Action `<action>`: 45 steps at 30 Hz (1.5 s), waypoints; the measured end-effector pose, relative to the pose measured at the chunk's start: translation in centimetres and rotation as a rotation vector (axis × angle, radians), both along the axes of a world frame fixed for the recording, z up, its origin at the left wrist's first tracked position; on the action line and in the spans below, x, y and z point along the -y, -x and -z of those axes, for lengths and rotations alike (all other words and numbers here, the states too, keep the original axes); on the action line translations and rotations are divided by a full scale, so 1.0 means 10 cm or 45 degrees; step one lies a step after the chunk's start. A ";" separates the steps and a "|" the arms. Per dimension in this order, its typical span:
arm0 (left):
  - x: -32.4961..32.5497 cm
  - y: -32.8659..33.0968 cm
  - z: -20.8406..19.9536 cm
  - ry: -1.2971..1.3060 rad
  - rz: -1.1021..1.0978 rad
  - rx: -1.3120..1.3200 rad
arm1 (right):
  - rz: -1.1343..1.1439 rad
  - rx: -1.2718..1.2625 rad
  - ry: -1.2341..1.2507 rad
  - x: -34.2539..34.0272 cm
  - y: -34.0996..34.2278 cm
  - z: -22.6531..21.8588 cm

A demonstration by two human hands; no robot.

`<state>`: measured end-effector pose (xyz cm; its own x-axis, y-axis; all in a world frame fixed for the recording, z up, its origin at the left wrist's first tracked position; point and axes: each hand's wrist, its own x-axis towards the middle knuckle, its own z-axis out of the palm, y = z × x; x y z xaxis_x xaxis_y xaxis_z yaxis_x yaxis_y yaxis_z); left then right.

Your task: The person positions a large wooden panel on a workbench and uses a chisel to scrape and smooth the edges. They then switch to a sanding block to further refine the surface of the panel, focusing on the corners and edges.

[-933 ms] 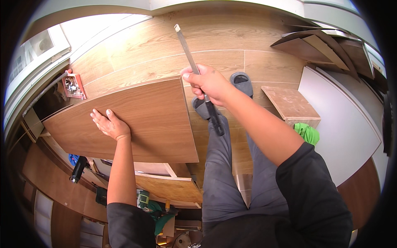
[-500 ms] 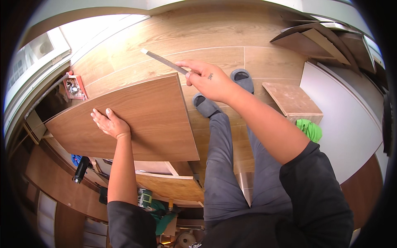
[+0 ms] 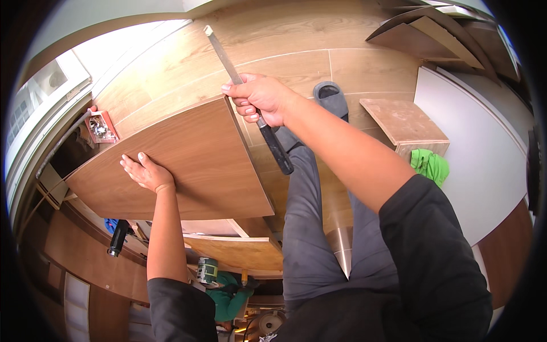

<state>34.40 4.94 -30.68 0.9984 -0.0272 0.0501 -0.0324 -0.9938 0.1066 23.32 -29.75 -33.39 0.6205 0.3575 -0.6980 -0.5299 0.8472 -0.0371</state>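
The right hand hides the middle of the metal tool. The pieces in the red box are too small to identify.

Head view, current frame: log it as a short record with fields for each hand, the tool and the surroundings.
left hand: open, laid on the brown wood panel
right hand: closed around a long flat metal tool
tool pose: slanted, bare end toward the picture's upper left, black handle toward lower right
right hand on panel: close to its upper right corner; contact cannot be told
right side: wooden box, green cloth next to it, white panel
feet: grey slippers
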 end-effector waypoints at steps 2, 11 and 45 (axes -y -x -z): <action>0.00 -0.01 0.00 -0.007 0.009 0.000 | 0.053 0.013 -0.063 -0.04 0.05 0.01; 0.04 0.00 -0.02 0.011 -0.003 -0.009 | 0.028 0.068 0.101 0.03 0.05 -0.01; 0.04 0.00 -0.02 0.002 -0.005 0.025 | -0.469 0.479 1.118 0.20 0.20 -0.37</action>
<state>34.42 4.57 -30.44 0.9973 -0.0231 0.0700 -0.0305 -0.9938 0.1072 21.32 -31.78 -29.66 0.8084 0.0265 -0.5881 -0.5777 0.2276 -0.7839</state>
